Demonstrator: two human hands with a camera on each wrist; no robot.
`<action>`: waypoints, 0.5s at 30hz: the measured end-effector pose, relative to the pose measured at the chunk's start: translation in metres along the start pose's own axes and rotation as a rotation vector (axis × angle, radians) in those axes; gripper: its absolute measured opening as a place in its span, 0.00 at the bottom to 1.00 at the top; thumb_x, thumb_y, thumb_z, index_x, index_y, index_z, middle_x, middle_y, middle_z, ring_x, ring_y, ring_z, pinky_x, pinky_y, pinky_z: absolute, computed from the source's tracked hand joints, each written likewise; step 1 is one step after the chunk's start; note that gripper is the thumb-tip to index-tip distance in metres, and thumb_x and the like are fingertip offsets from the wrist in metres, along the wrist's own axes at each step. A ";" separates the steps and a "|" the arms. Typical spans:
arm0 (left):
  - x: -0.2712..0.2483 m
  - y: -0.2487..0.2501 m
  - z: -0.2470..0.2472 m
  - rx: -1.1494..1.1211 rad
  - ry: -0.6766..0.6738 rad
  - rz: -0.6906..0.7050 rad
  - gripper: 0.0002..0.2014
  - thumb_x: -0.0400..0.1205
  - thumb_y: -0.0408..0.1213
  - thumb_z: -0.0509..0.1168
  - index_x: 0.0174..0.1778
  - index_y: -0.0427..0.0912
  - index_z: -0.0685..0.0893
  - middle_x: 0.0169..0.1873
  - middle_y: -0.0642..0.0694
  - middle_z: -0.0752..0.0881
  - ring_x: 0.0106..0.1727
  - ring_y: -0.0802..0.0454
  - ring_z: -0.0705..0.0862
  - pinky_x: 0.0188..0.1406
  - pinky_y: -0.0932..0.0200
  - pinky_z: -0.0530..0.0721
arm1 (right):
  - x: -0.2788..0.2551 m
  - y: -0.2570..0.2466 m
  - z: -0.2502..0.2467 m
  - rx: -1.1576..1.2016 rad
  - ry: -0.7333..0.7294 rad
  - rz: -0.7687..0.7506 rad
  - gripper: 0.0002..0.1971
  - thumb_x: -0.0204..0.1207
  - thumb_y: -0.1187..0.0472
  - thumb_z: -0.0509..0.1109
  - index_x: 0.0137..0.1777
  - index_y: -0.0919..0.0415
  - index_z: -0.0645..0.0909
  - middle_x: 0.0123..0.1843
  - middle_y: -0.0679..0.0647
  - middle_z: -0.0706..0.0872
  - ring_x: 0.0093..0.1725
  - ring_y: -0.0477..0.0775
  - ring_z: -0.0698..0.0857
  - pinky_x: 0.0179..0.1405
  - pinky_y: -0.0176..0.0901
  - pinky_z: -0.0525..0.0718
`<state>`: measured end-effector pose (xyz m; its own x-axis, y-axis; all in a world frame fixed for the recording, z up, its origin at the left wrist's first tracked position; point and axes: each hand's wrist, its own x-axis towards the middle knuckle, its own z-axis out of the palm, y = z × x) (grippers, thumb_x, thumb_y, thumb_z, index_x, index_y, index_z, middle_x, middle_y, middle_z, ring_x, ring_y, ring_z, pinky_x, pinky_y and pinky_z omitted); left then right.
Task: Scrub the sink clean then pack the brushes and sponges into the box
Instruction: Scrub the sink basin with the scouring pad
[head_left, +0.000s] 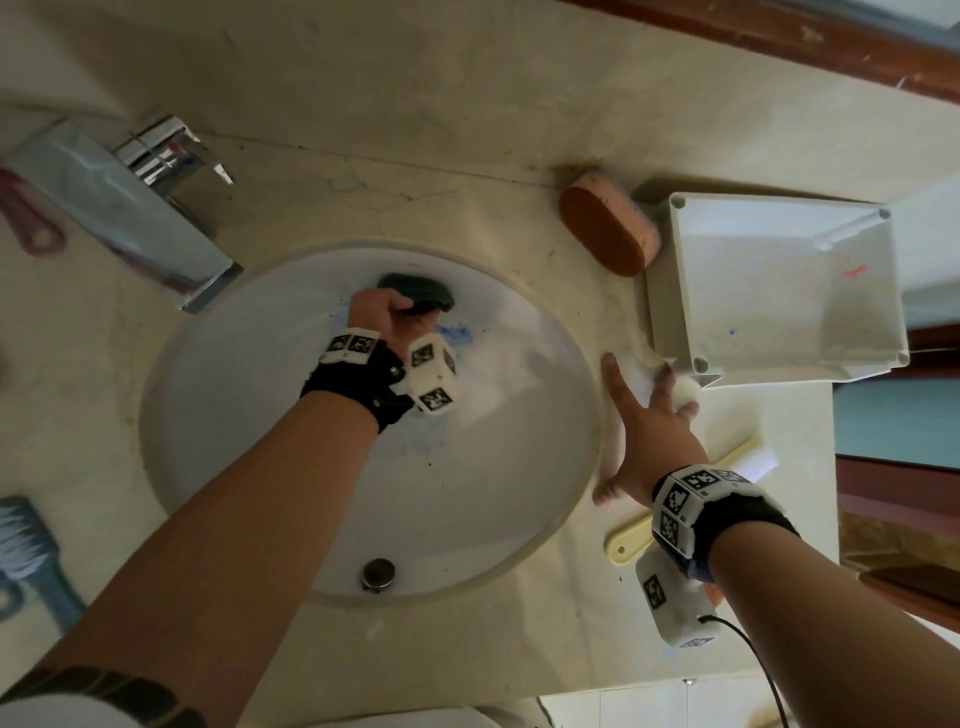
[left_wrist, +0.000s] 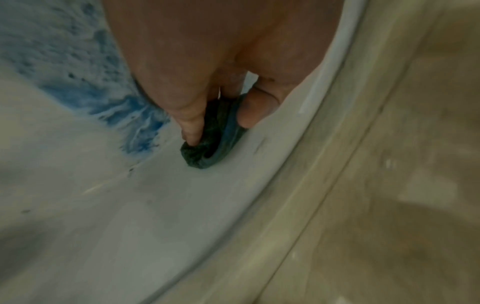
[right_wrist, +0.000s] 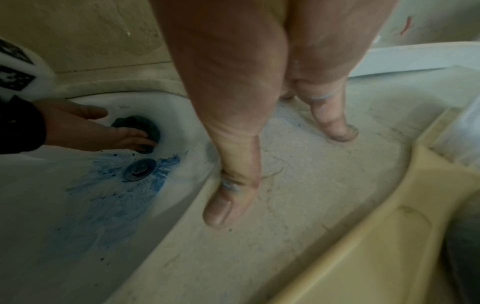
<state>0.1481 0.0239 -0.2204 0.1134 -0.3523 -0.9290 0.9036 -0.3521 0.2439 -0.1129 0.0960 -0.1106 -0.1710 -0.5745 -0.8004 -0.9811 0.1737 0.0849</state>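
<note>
At the far left edge of the surface (head_left: 467, 130) we see a blue brush (head_left: 26, 556), with the tap (head_left: 130, 208) overhanging the sink (head_left: 218, 415) rim. Our left hand (head_left: 387, 317) curls its fingers (left_wrist: 191, 127) round a dark sponge (head_left: 421, 296), pressed against the bowl's far wall near blue smears. Our right hand (head_left: 649, 441) lies flat, fingers (right_wrist: 335, 125) spread, between rim and box (head_left: 779, 291). An orange sponge (head_left: 608, 228) touches the box; a yellow brush (head_left: 631, 545) lies under the wrist.

Left hand (head_left: 387, 317) covers most of the dark green sponge (head_left: 423, 295). Blue brush (head_left: 26, 556) and pink handle (head_left: 26, 218) are cut off, blurred. Right wrist hides the yellow brush's (head_left: 631, 545) middle.
</note>
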 end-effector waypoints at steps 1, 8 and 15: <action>0.002 0.004 -0.004 -0.003 0.017 0.003 0.21 0.72 0.17 0.48 0.57 0.31 0.77 0.68 0.32 0.76 0.66 0.30 0.74 0.73 0.31 0.70 | 0.000 0.000 0.000 0.000 -0.002 0.000 0.79 0.52 0.60 0.90 0.73 0.23 0.22 0.81 0.61 0.21 0.79 0.83 0.34 0.72 0.77 0.67; -0.014 -0.020 0.011 0.017 -0.029 0.006 0.16 0.76 0.17 0.46 0.45 0.33 0.77 0.55 0.36 0.78 0.56 0.32 0.77 0.71 0.33 0.74 | 0.002 0.001 0.001 0.011 0.007 -0.010 0.79 0.52 0.62 0.90 0.71 0.20 0.21 0.81 0.59 0.19 0.79 0.82 0.33 0.73 0.77 0.67; -0.010 0.020 -0.011 0.024 -0.025 0.047 0.31 0.63 0.18 0.49 0.65 0.28 0.70 0.60 0.28 0.77 0.51 0.26 0.77 0.65 0.28 0.72 | 0.000 0.001 0.001 0.009 0.008 0.003 0.80 0.50 0.61 0.91 0.71 0.20 0.21 0.81 0.59 0.19 0.79 0.82 0.34 0.72 0.77 0.67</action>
<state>0.1700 0.0297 -0.2093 0.1454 -0.3905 -0.9091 0.8874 -0.3549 0.2943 -0.1135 0.0970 -0.1115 -0.1743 -0.5801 -0.7957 -0.9798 0.1827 0.0814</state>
